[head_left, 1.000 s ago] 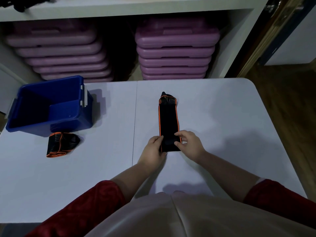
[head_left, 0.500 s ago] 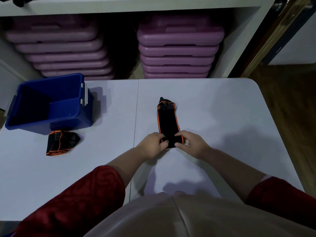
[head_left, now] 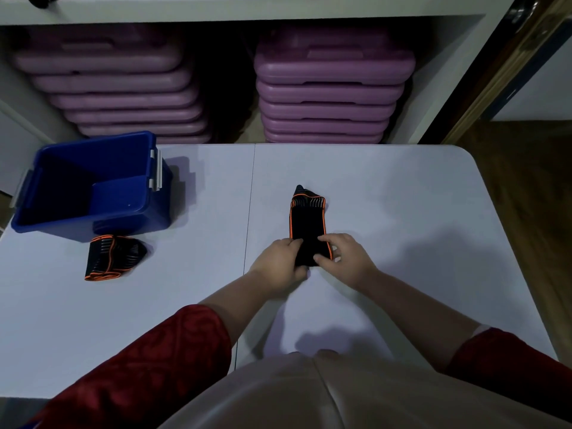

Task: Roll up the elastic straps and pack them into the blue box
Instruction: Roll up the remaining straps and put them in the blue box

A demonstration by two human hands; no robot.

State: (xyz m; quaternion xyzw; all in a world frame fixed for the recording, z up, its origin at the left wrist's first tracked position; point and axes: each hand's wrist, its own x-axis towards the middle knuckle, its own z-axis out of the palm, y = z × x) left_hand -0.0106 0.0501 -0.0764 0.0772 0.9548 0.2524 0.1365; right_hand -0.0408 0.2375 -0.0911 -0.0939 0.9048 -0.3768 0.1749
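A black elastic strap with orange edging [head_left: 307, 221] lies lengthwise at the middle of the white table [head_left: 402, 218]. Its near end is curled into a roll under my fingers. My left hand [head_left: 280, 261] grips that roll from the left and my right hand [head_left: 345, 253] grips it from the right. A second black and orange strap [head_left: 113, 257], loosely rolled, lies on the table just in front of the blue box [head_left: 89, 185]. The box stands open at the far left, and its inside looks dark with nothing visible in it.
Two stacks of purple plastic cases [head_left: 331, 88] sit on the shelf behind the table. A wooden floor [head_left: 526, 193] shows past the table's right edge. My red sleeves and light apron fill the bottom of the view.
The flat part of the middle strap has grown shorter as both hands rolled its near end away from me. My hands have moved slightly farther up the table.
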